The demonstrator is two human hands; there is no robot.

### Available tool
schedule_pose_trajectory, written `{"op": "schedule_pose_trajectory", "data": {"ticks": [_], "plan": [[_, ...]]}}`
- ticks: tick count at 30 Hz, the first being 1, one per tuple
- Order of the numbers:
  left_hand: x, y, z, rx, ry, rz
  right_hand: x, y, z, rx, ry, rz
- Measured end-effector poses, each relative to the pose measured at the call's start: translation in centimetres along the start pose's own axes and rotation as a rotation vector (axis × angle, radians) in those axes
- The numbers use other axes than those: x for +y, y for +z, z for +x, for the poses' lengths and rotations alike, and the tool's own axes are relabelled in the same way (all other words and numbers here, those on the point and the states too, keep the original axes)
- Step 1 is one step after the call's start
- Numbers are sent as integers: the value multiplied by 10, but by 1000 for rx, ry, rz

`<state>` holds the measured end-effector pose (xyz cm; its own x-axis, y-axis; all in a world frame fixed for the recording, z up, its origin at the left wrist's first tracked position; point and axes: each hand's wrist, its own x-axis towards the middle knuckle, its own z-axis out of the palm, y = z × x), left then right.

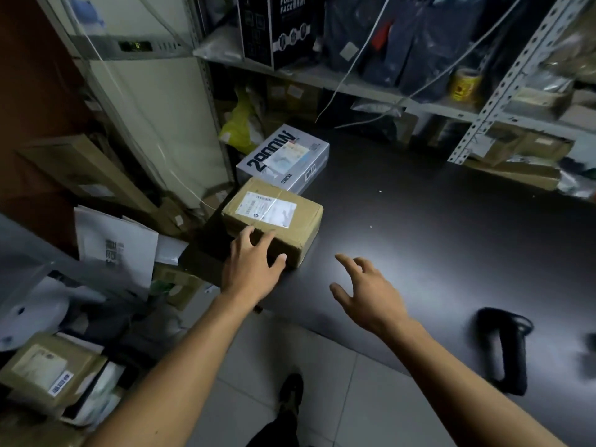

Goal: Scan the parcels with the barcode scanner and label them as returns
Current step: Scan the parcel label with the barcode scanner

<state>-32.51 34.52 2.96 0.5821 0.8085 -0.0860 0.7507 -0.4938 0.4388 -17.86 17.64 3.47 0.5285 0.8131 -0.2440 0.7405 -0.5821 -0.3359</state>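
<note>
A dark shoe [291,393] is seen on the pale tiled floor [274,356], nearest the camera, below two bare forearms. The left hand [253,264] is laid on the near end of a brown cardboard parcel [274,217], fingers spread over its top edge and thumb against its near face; a firm grip cannot be confirmed. The right hand [366,291] is held above the dark counter [435,221], fingers spread wide, nothing in it, well apart from the parcel. The brown parcel is placed at the counter's left edge near its front corner, with a white shipping label [269,208] on top. Just behind it, along the same edge, a white printed box [285,159] bearing its own label is placed. A black barcode scanner [506,346] is lying by the counter's near edge, to the right of the right hand. A yellow tape roll [464,83] is stood on the metal shelf [354,82] behind the counter.
</note>
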Motion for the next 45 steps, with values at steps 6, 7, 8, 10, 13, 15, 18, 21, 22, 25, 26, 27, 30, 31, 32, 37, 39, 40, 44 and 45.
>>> {"op": "schedule_pose_trajectory", "data": {"ticks": [6, 7, 8, 10, 13, 15, 18, 21, 22, 25, 26, 27, 30, 31, 32, 37, 39, 40, 44, 45], "plan": [[-32, -11, 81, 50, -95, -84, -27, -4, 81, -106, 2, 73], [-38, -12, 92, 31, -120, -95, -31, -2, 93, -120, 2, 87], [-42, -12, 101, 6, -146, -104, -33, 0, 103, -133, 3, 97], [-53, -10, 119, -65, -184, -124, -38, 6, 123, -168, 9, 122], [-63, -2, 134, -176, -188, -189, -42, 12, 145, -218, 34, 175], [-64, 2, 137, -179, -206, -207, -40, 15, 153, -248, 42, 188], [-51, 3, 134, -216, -225, -121, -23, 15, 152, -254, 48, 231], [-25, 11, 118, -277, -207, -64, 3, 9, 134, -264, 66, 292], [-15, 16, 110, -290, -195, -55, 13, 7, 125, -260, 74, 302], [17, 37, 88, -311, -154, -44, 48, 2, 94, -235, 124, 337], [29, 45, 80, -321, -141, -39, 61, 0, 83, -231, 143, 346], [42, 52, 73, -331, -126, -30, 74, -2, 72, -226, 167, 355], [85, 75, 53, -347, -65, 2, 115, -12, 40, -191, 247, 393], [100, 82, 48, -357, -40, 13, 129, -15, 30, -176, 272, 404], [115, 89, 43, -373, -14, 25, 143, -17, 21, -162, 296, 416], [183, 121, 21, -439, 97, 104, 206, -35, -22, -106, 392, 488], [203, 132, 13, -447, 115, 125, 225, -43, -32, -89, 400, 505], [210, 136, 10, -448, 120, 134, 233, -45, -35, -88, 402, 505], [223, 145, 4, -428, 89, 149, 251, -47, -42, -89, 368, 499], [225, 146, 3, -423, 78, 151, 252, -47, -44, -79, 354, 499]]}}
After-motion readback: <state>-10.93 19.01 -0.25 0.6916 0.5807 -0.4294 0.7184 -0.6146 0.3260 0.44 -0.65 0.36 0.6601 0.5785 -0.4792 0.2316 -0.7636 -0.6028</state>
